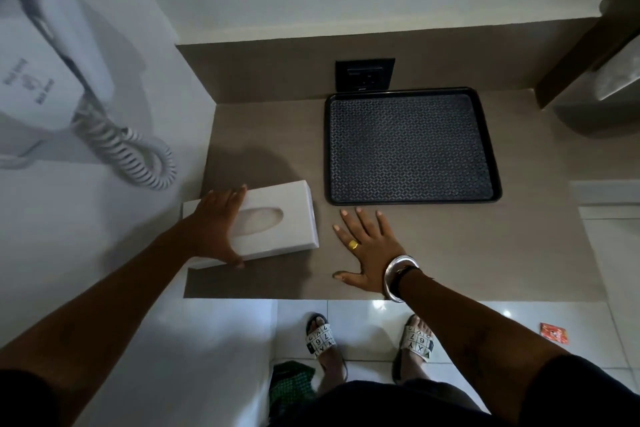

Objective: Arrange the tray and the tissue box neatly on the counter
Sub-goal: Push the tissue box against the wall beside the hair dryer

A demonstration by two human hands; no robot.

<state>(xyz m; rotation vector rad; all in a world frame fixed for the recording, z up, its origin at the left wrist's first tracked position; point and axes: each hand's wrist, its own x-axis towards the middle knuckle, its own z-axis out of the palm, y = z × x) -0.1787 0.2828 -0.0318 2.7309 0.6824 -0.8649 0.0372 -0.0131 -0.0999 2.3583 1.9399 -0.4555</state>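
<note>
L hand (216,229) fingers gripping white tissue box (277,218) left of black tray (412,149); R hand (369,250) lying flat on table (485,253), fingers splayed, below tray

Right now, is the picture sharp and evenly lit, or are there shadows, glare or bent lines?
Head view: dim overall; a soft shadow lies on the counter behind the tissue box; glare spots on the floor tiles; wide-angle lens bends the wall edges; the hair dryer at left looks blurred.
</note>
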